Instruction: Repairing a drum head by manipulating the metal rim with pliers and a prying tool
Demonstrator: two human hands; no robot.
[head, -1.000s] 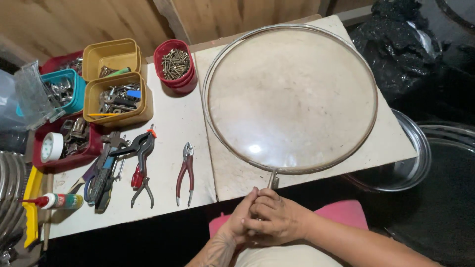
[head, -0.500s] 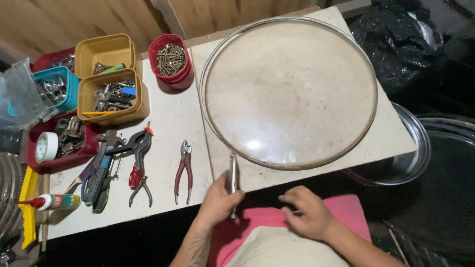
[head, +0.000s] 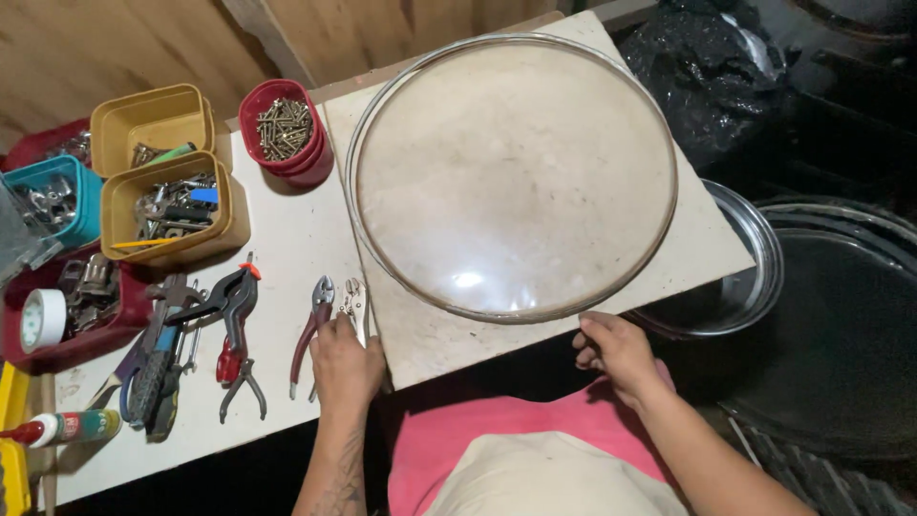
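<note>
Two yellow tubs (head: 167, 205) of small metal parts sit at the far left of the white table (head: 287, 229), with a teal tub (head: 57, 196) beside them and a round red cup (head: 285, 129) full of screws just behind. A roll of white tape (head: 40, 320) lies in a dark red tray (head: 72, 334), and a glue bottle (head: 57, 427) with a red cap lies near the front edge. The left hand (head: 346, 363) rests on silver pliers (head: 357, 304), fingers curled over the handles, right next to red-handled pliers (head: 310, 330). The right hand (head: 616, 352) is loosely curled, empty, at the front edge of a pale board (head: 430, 344). On that board lies a big round glass lid (head: 511, 172). Wooden wall behind; a black bag (head: 707, 67) and metal pans (head: 745, 277) on the right are partly cut off and dim
</note>
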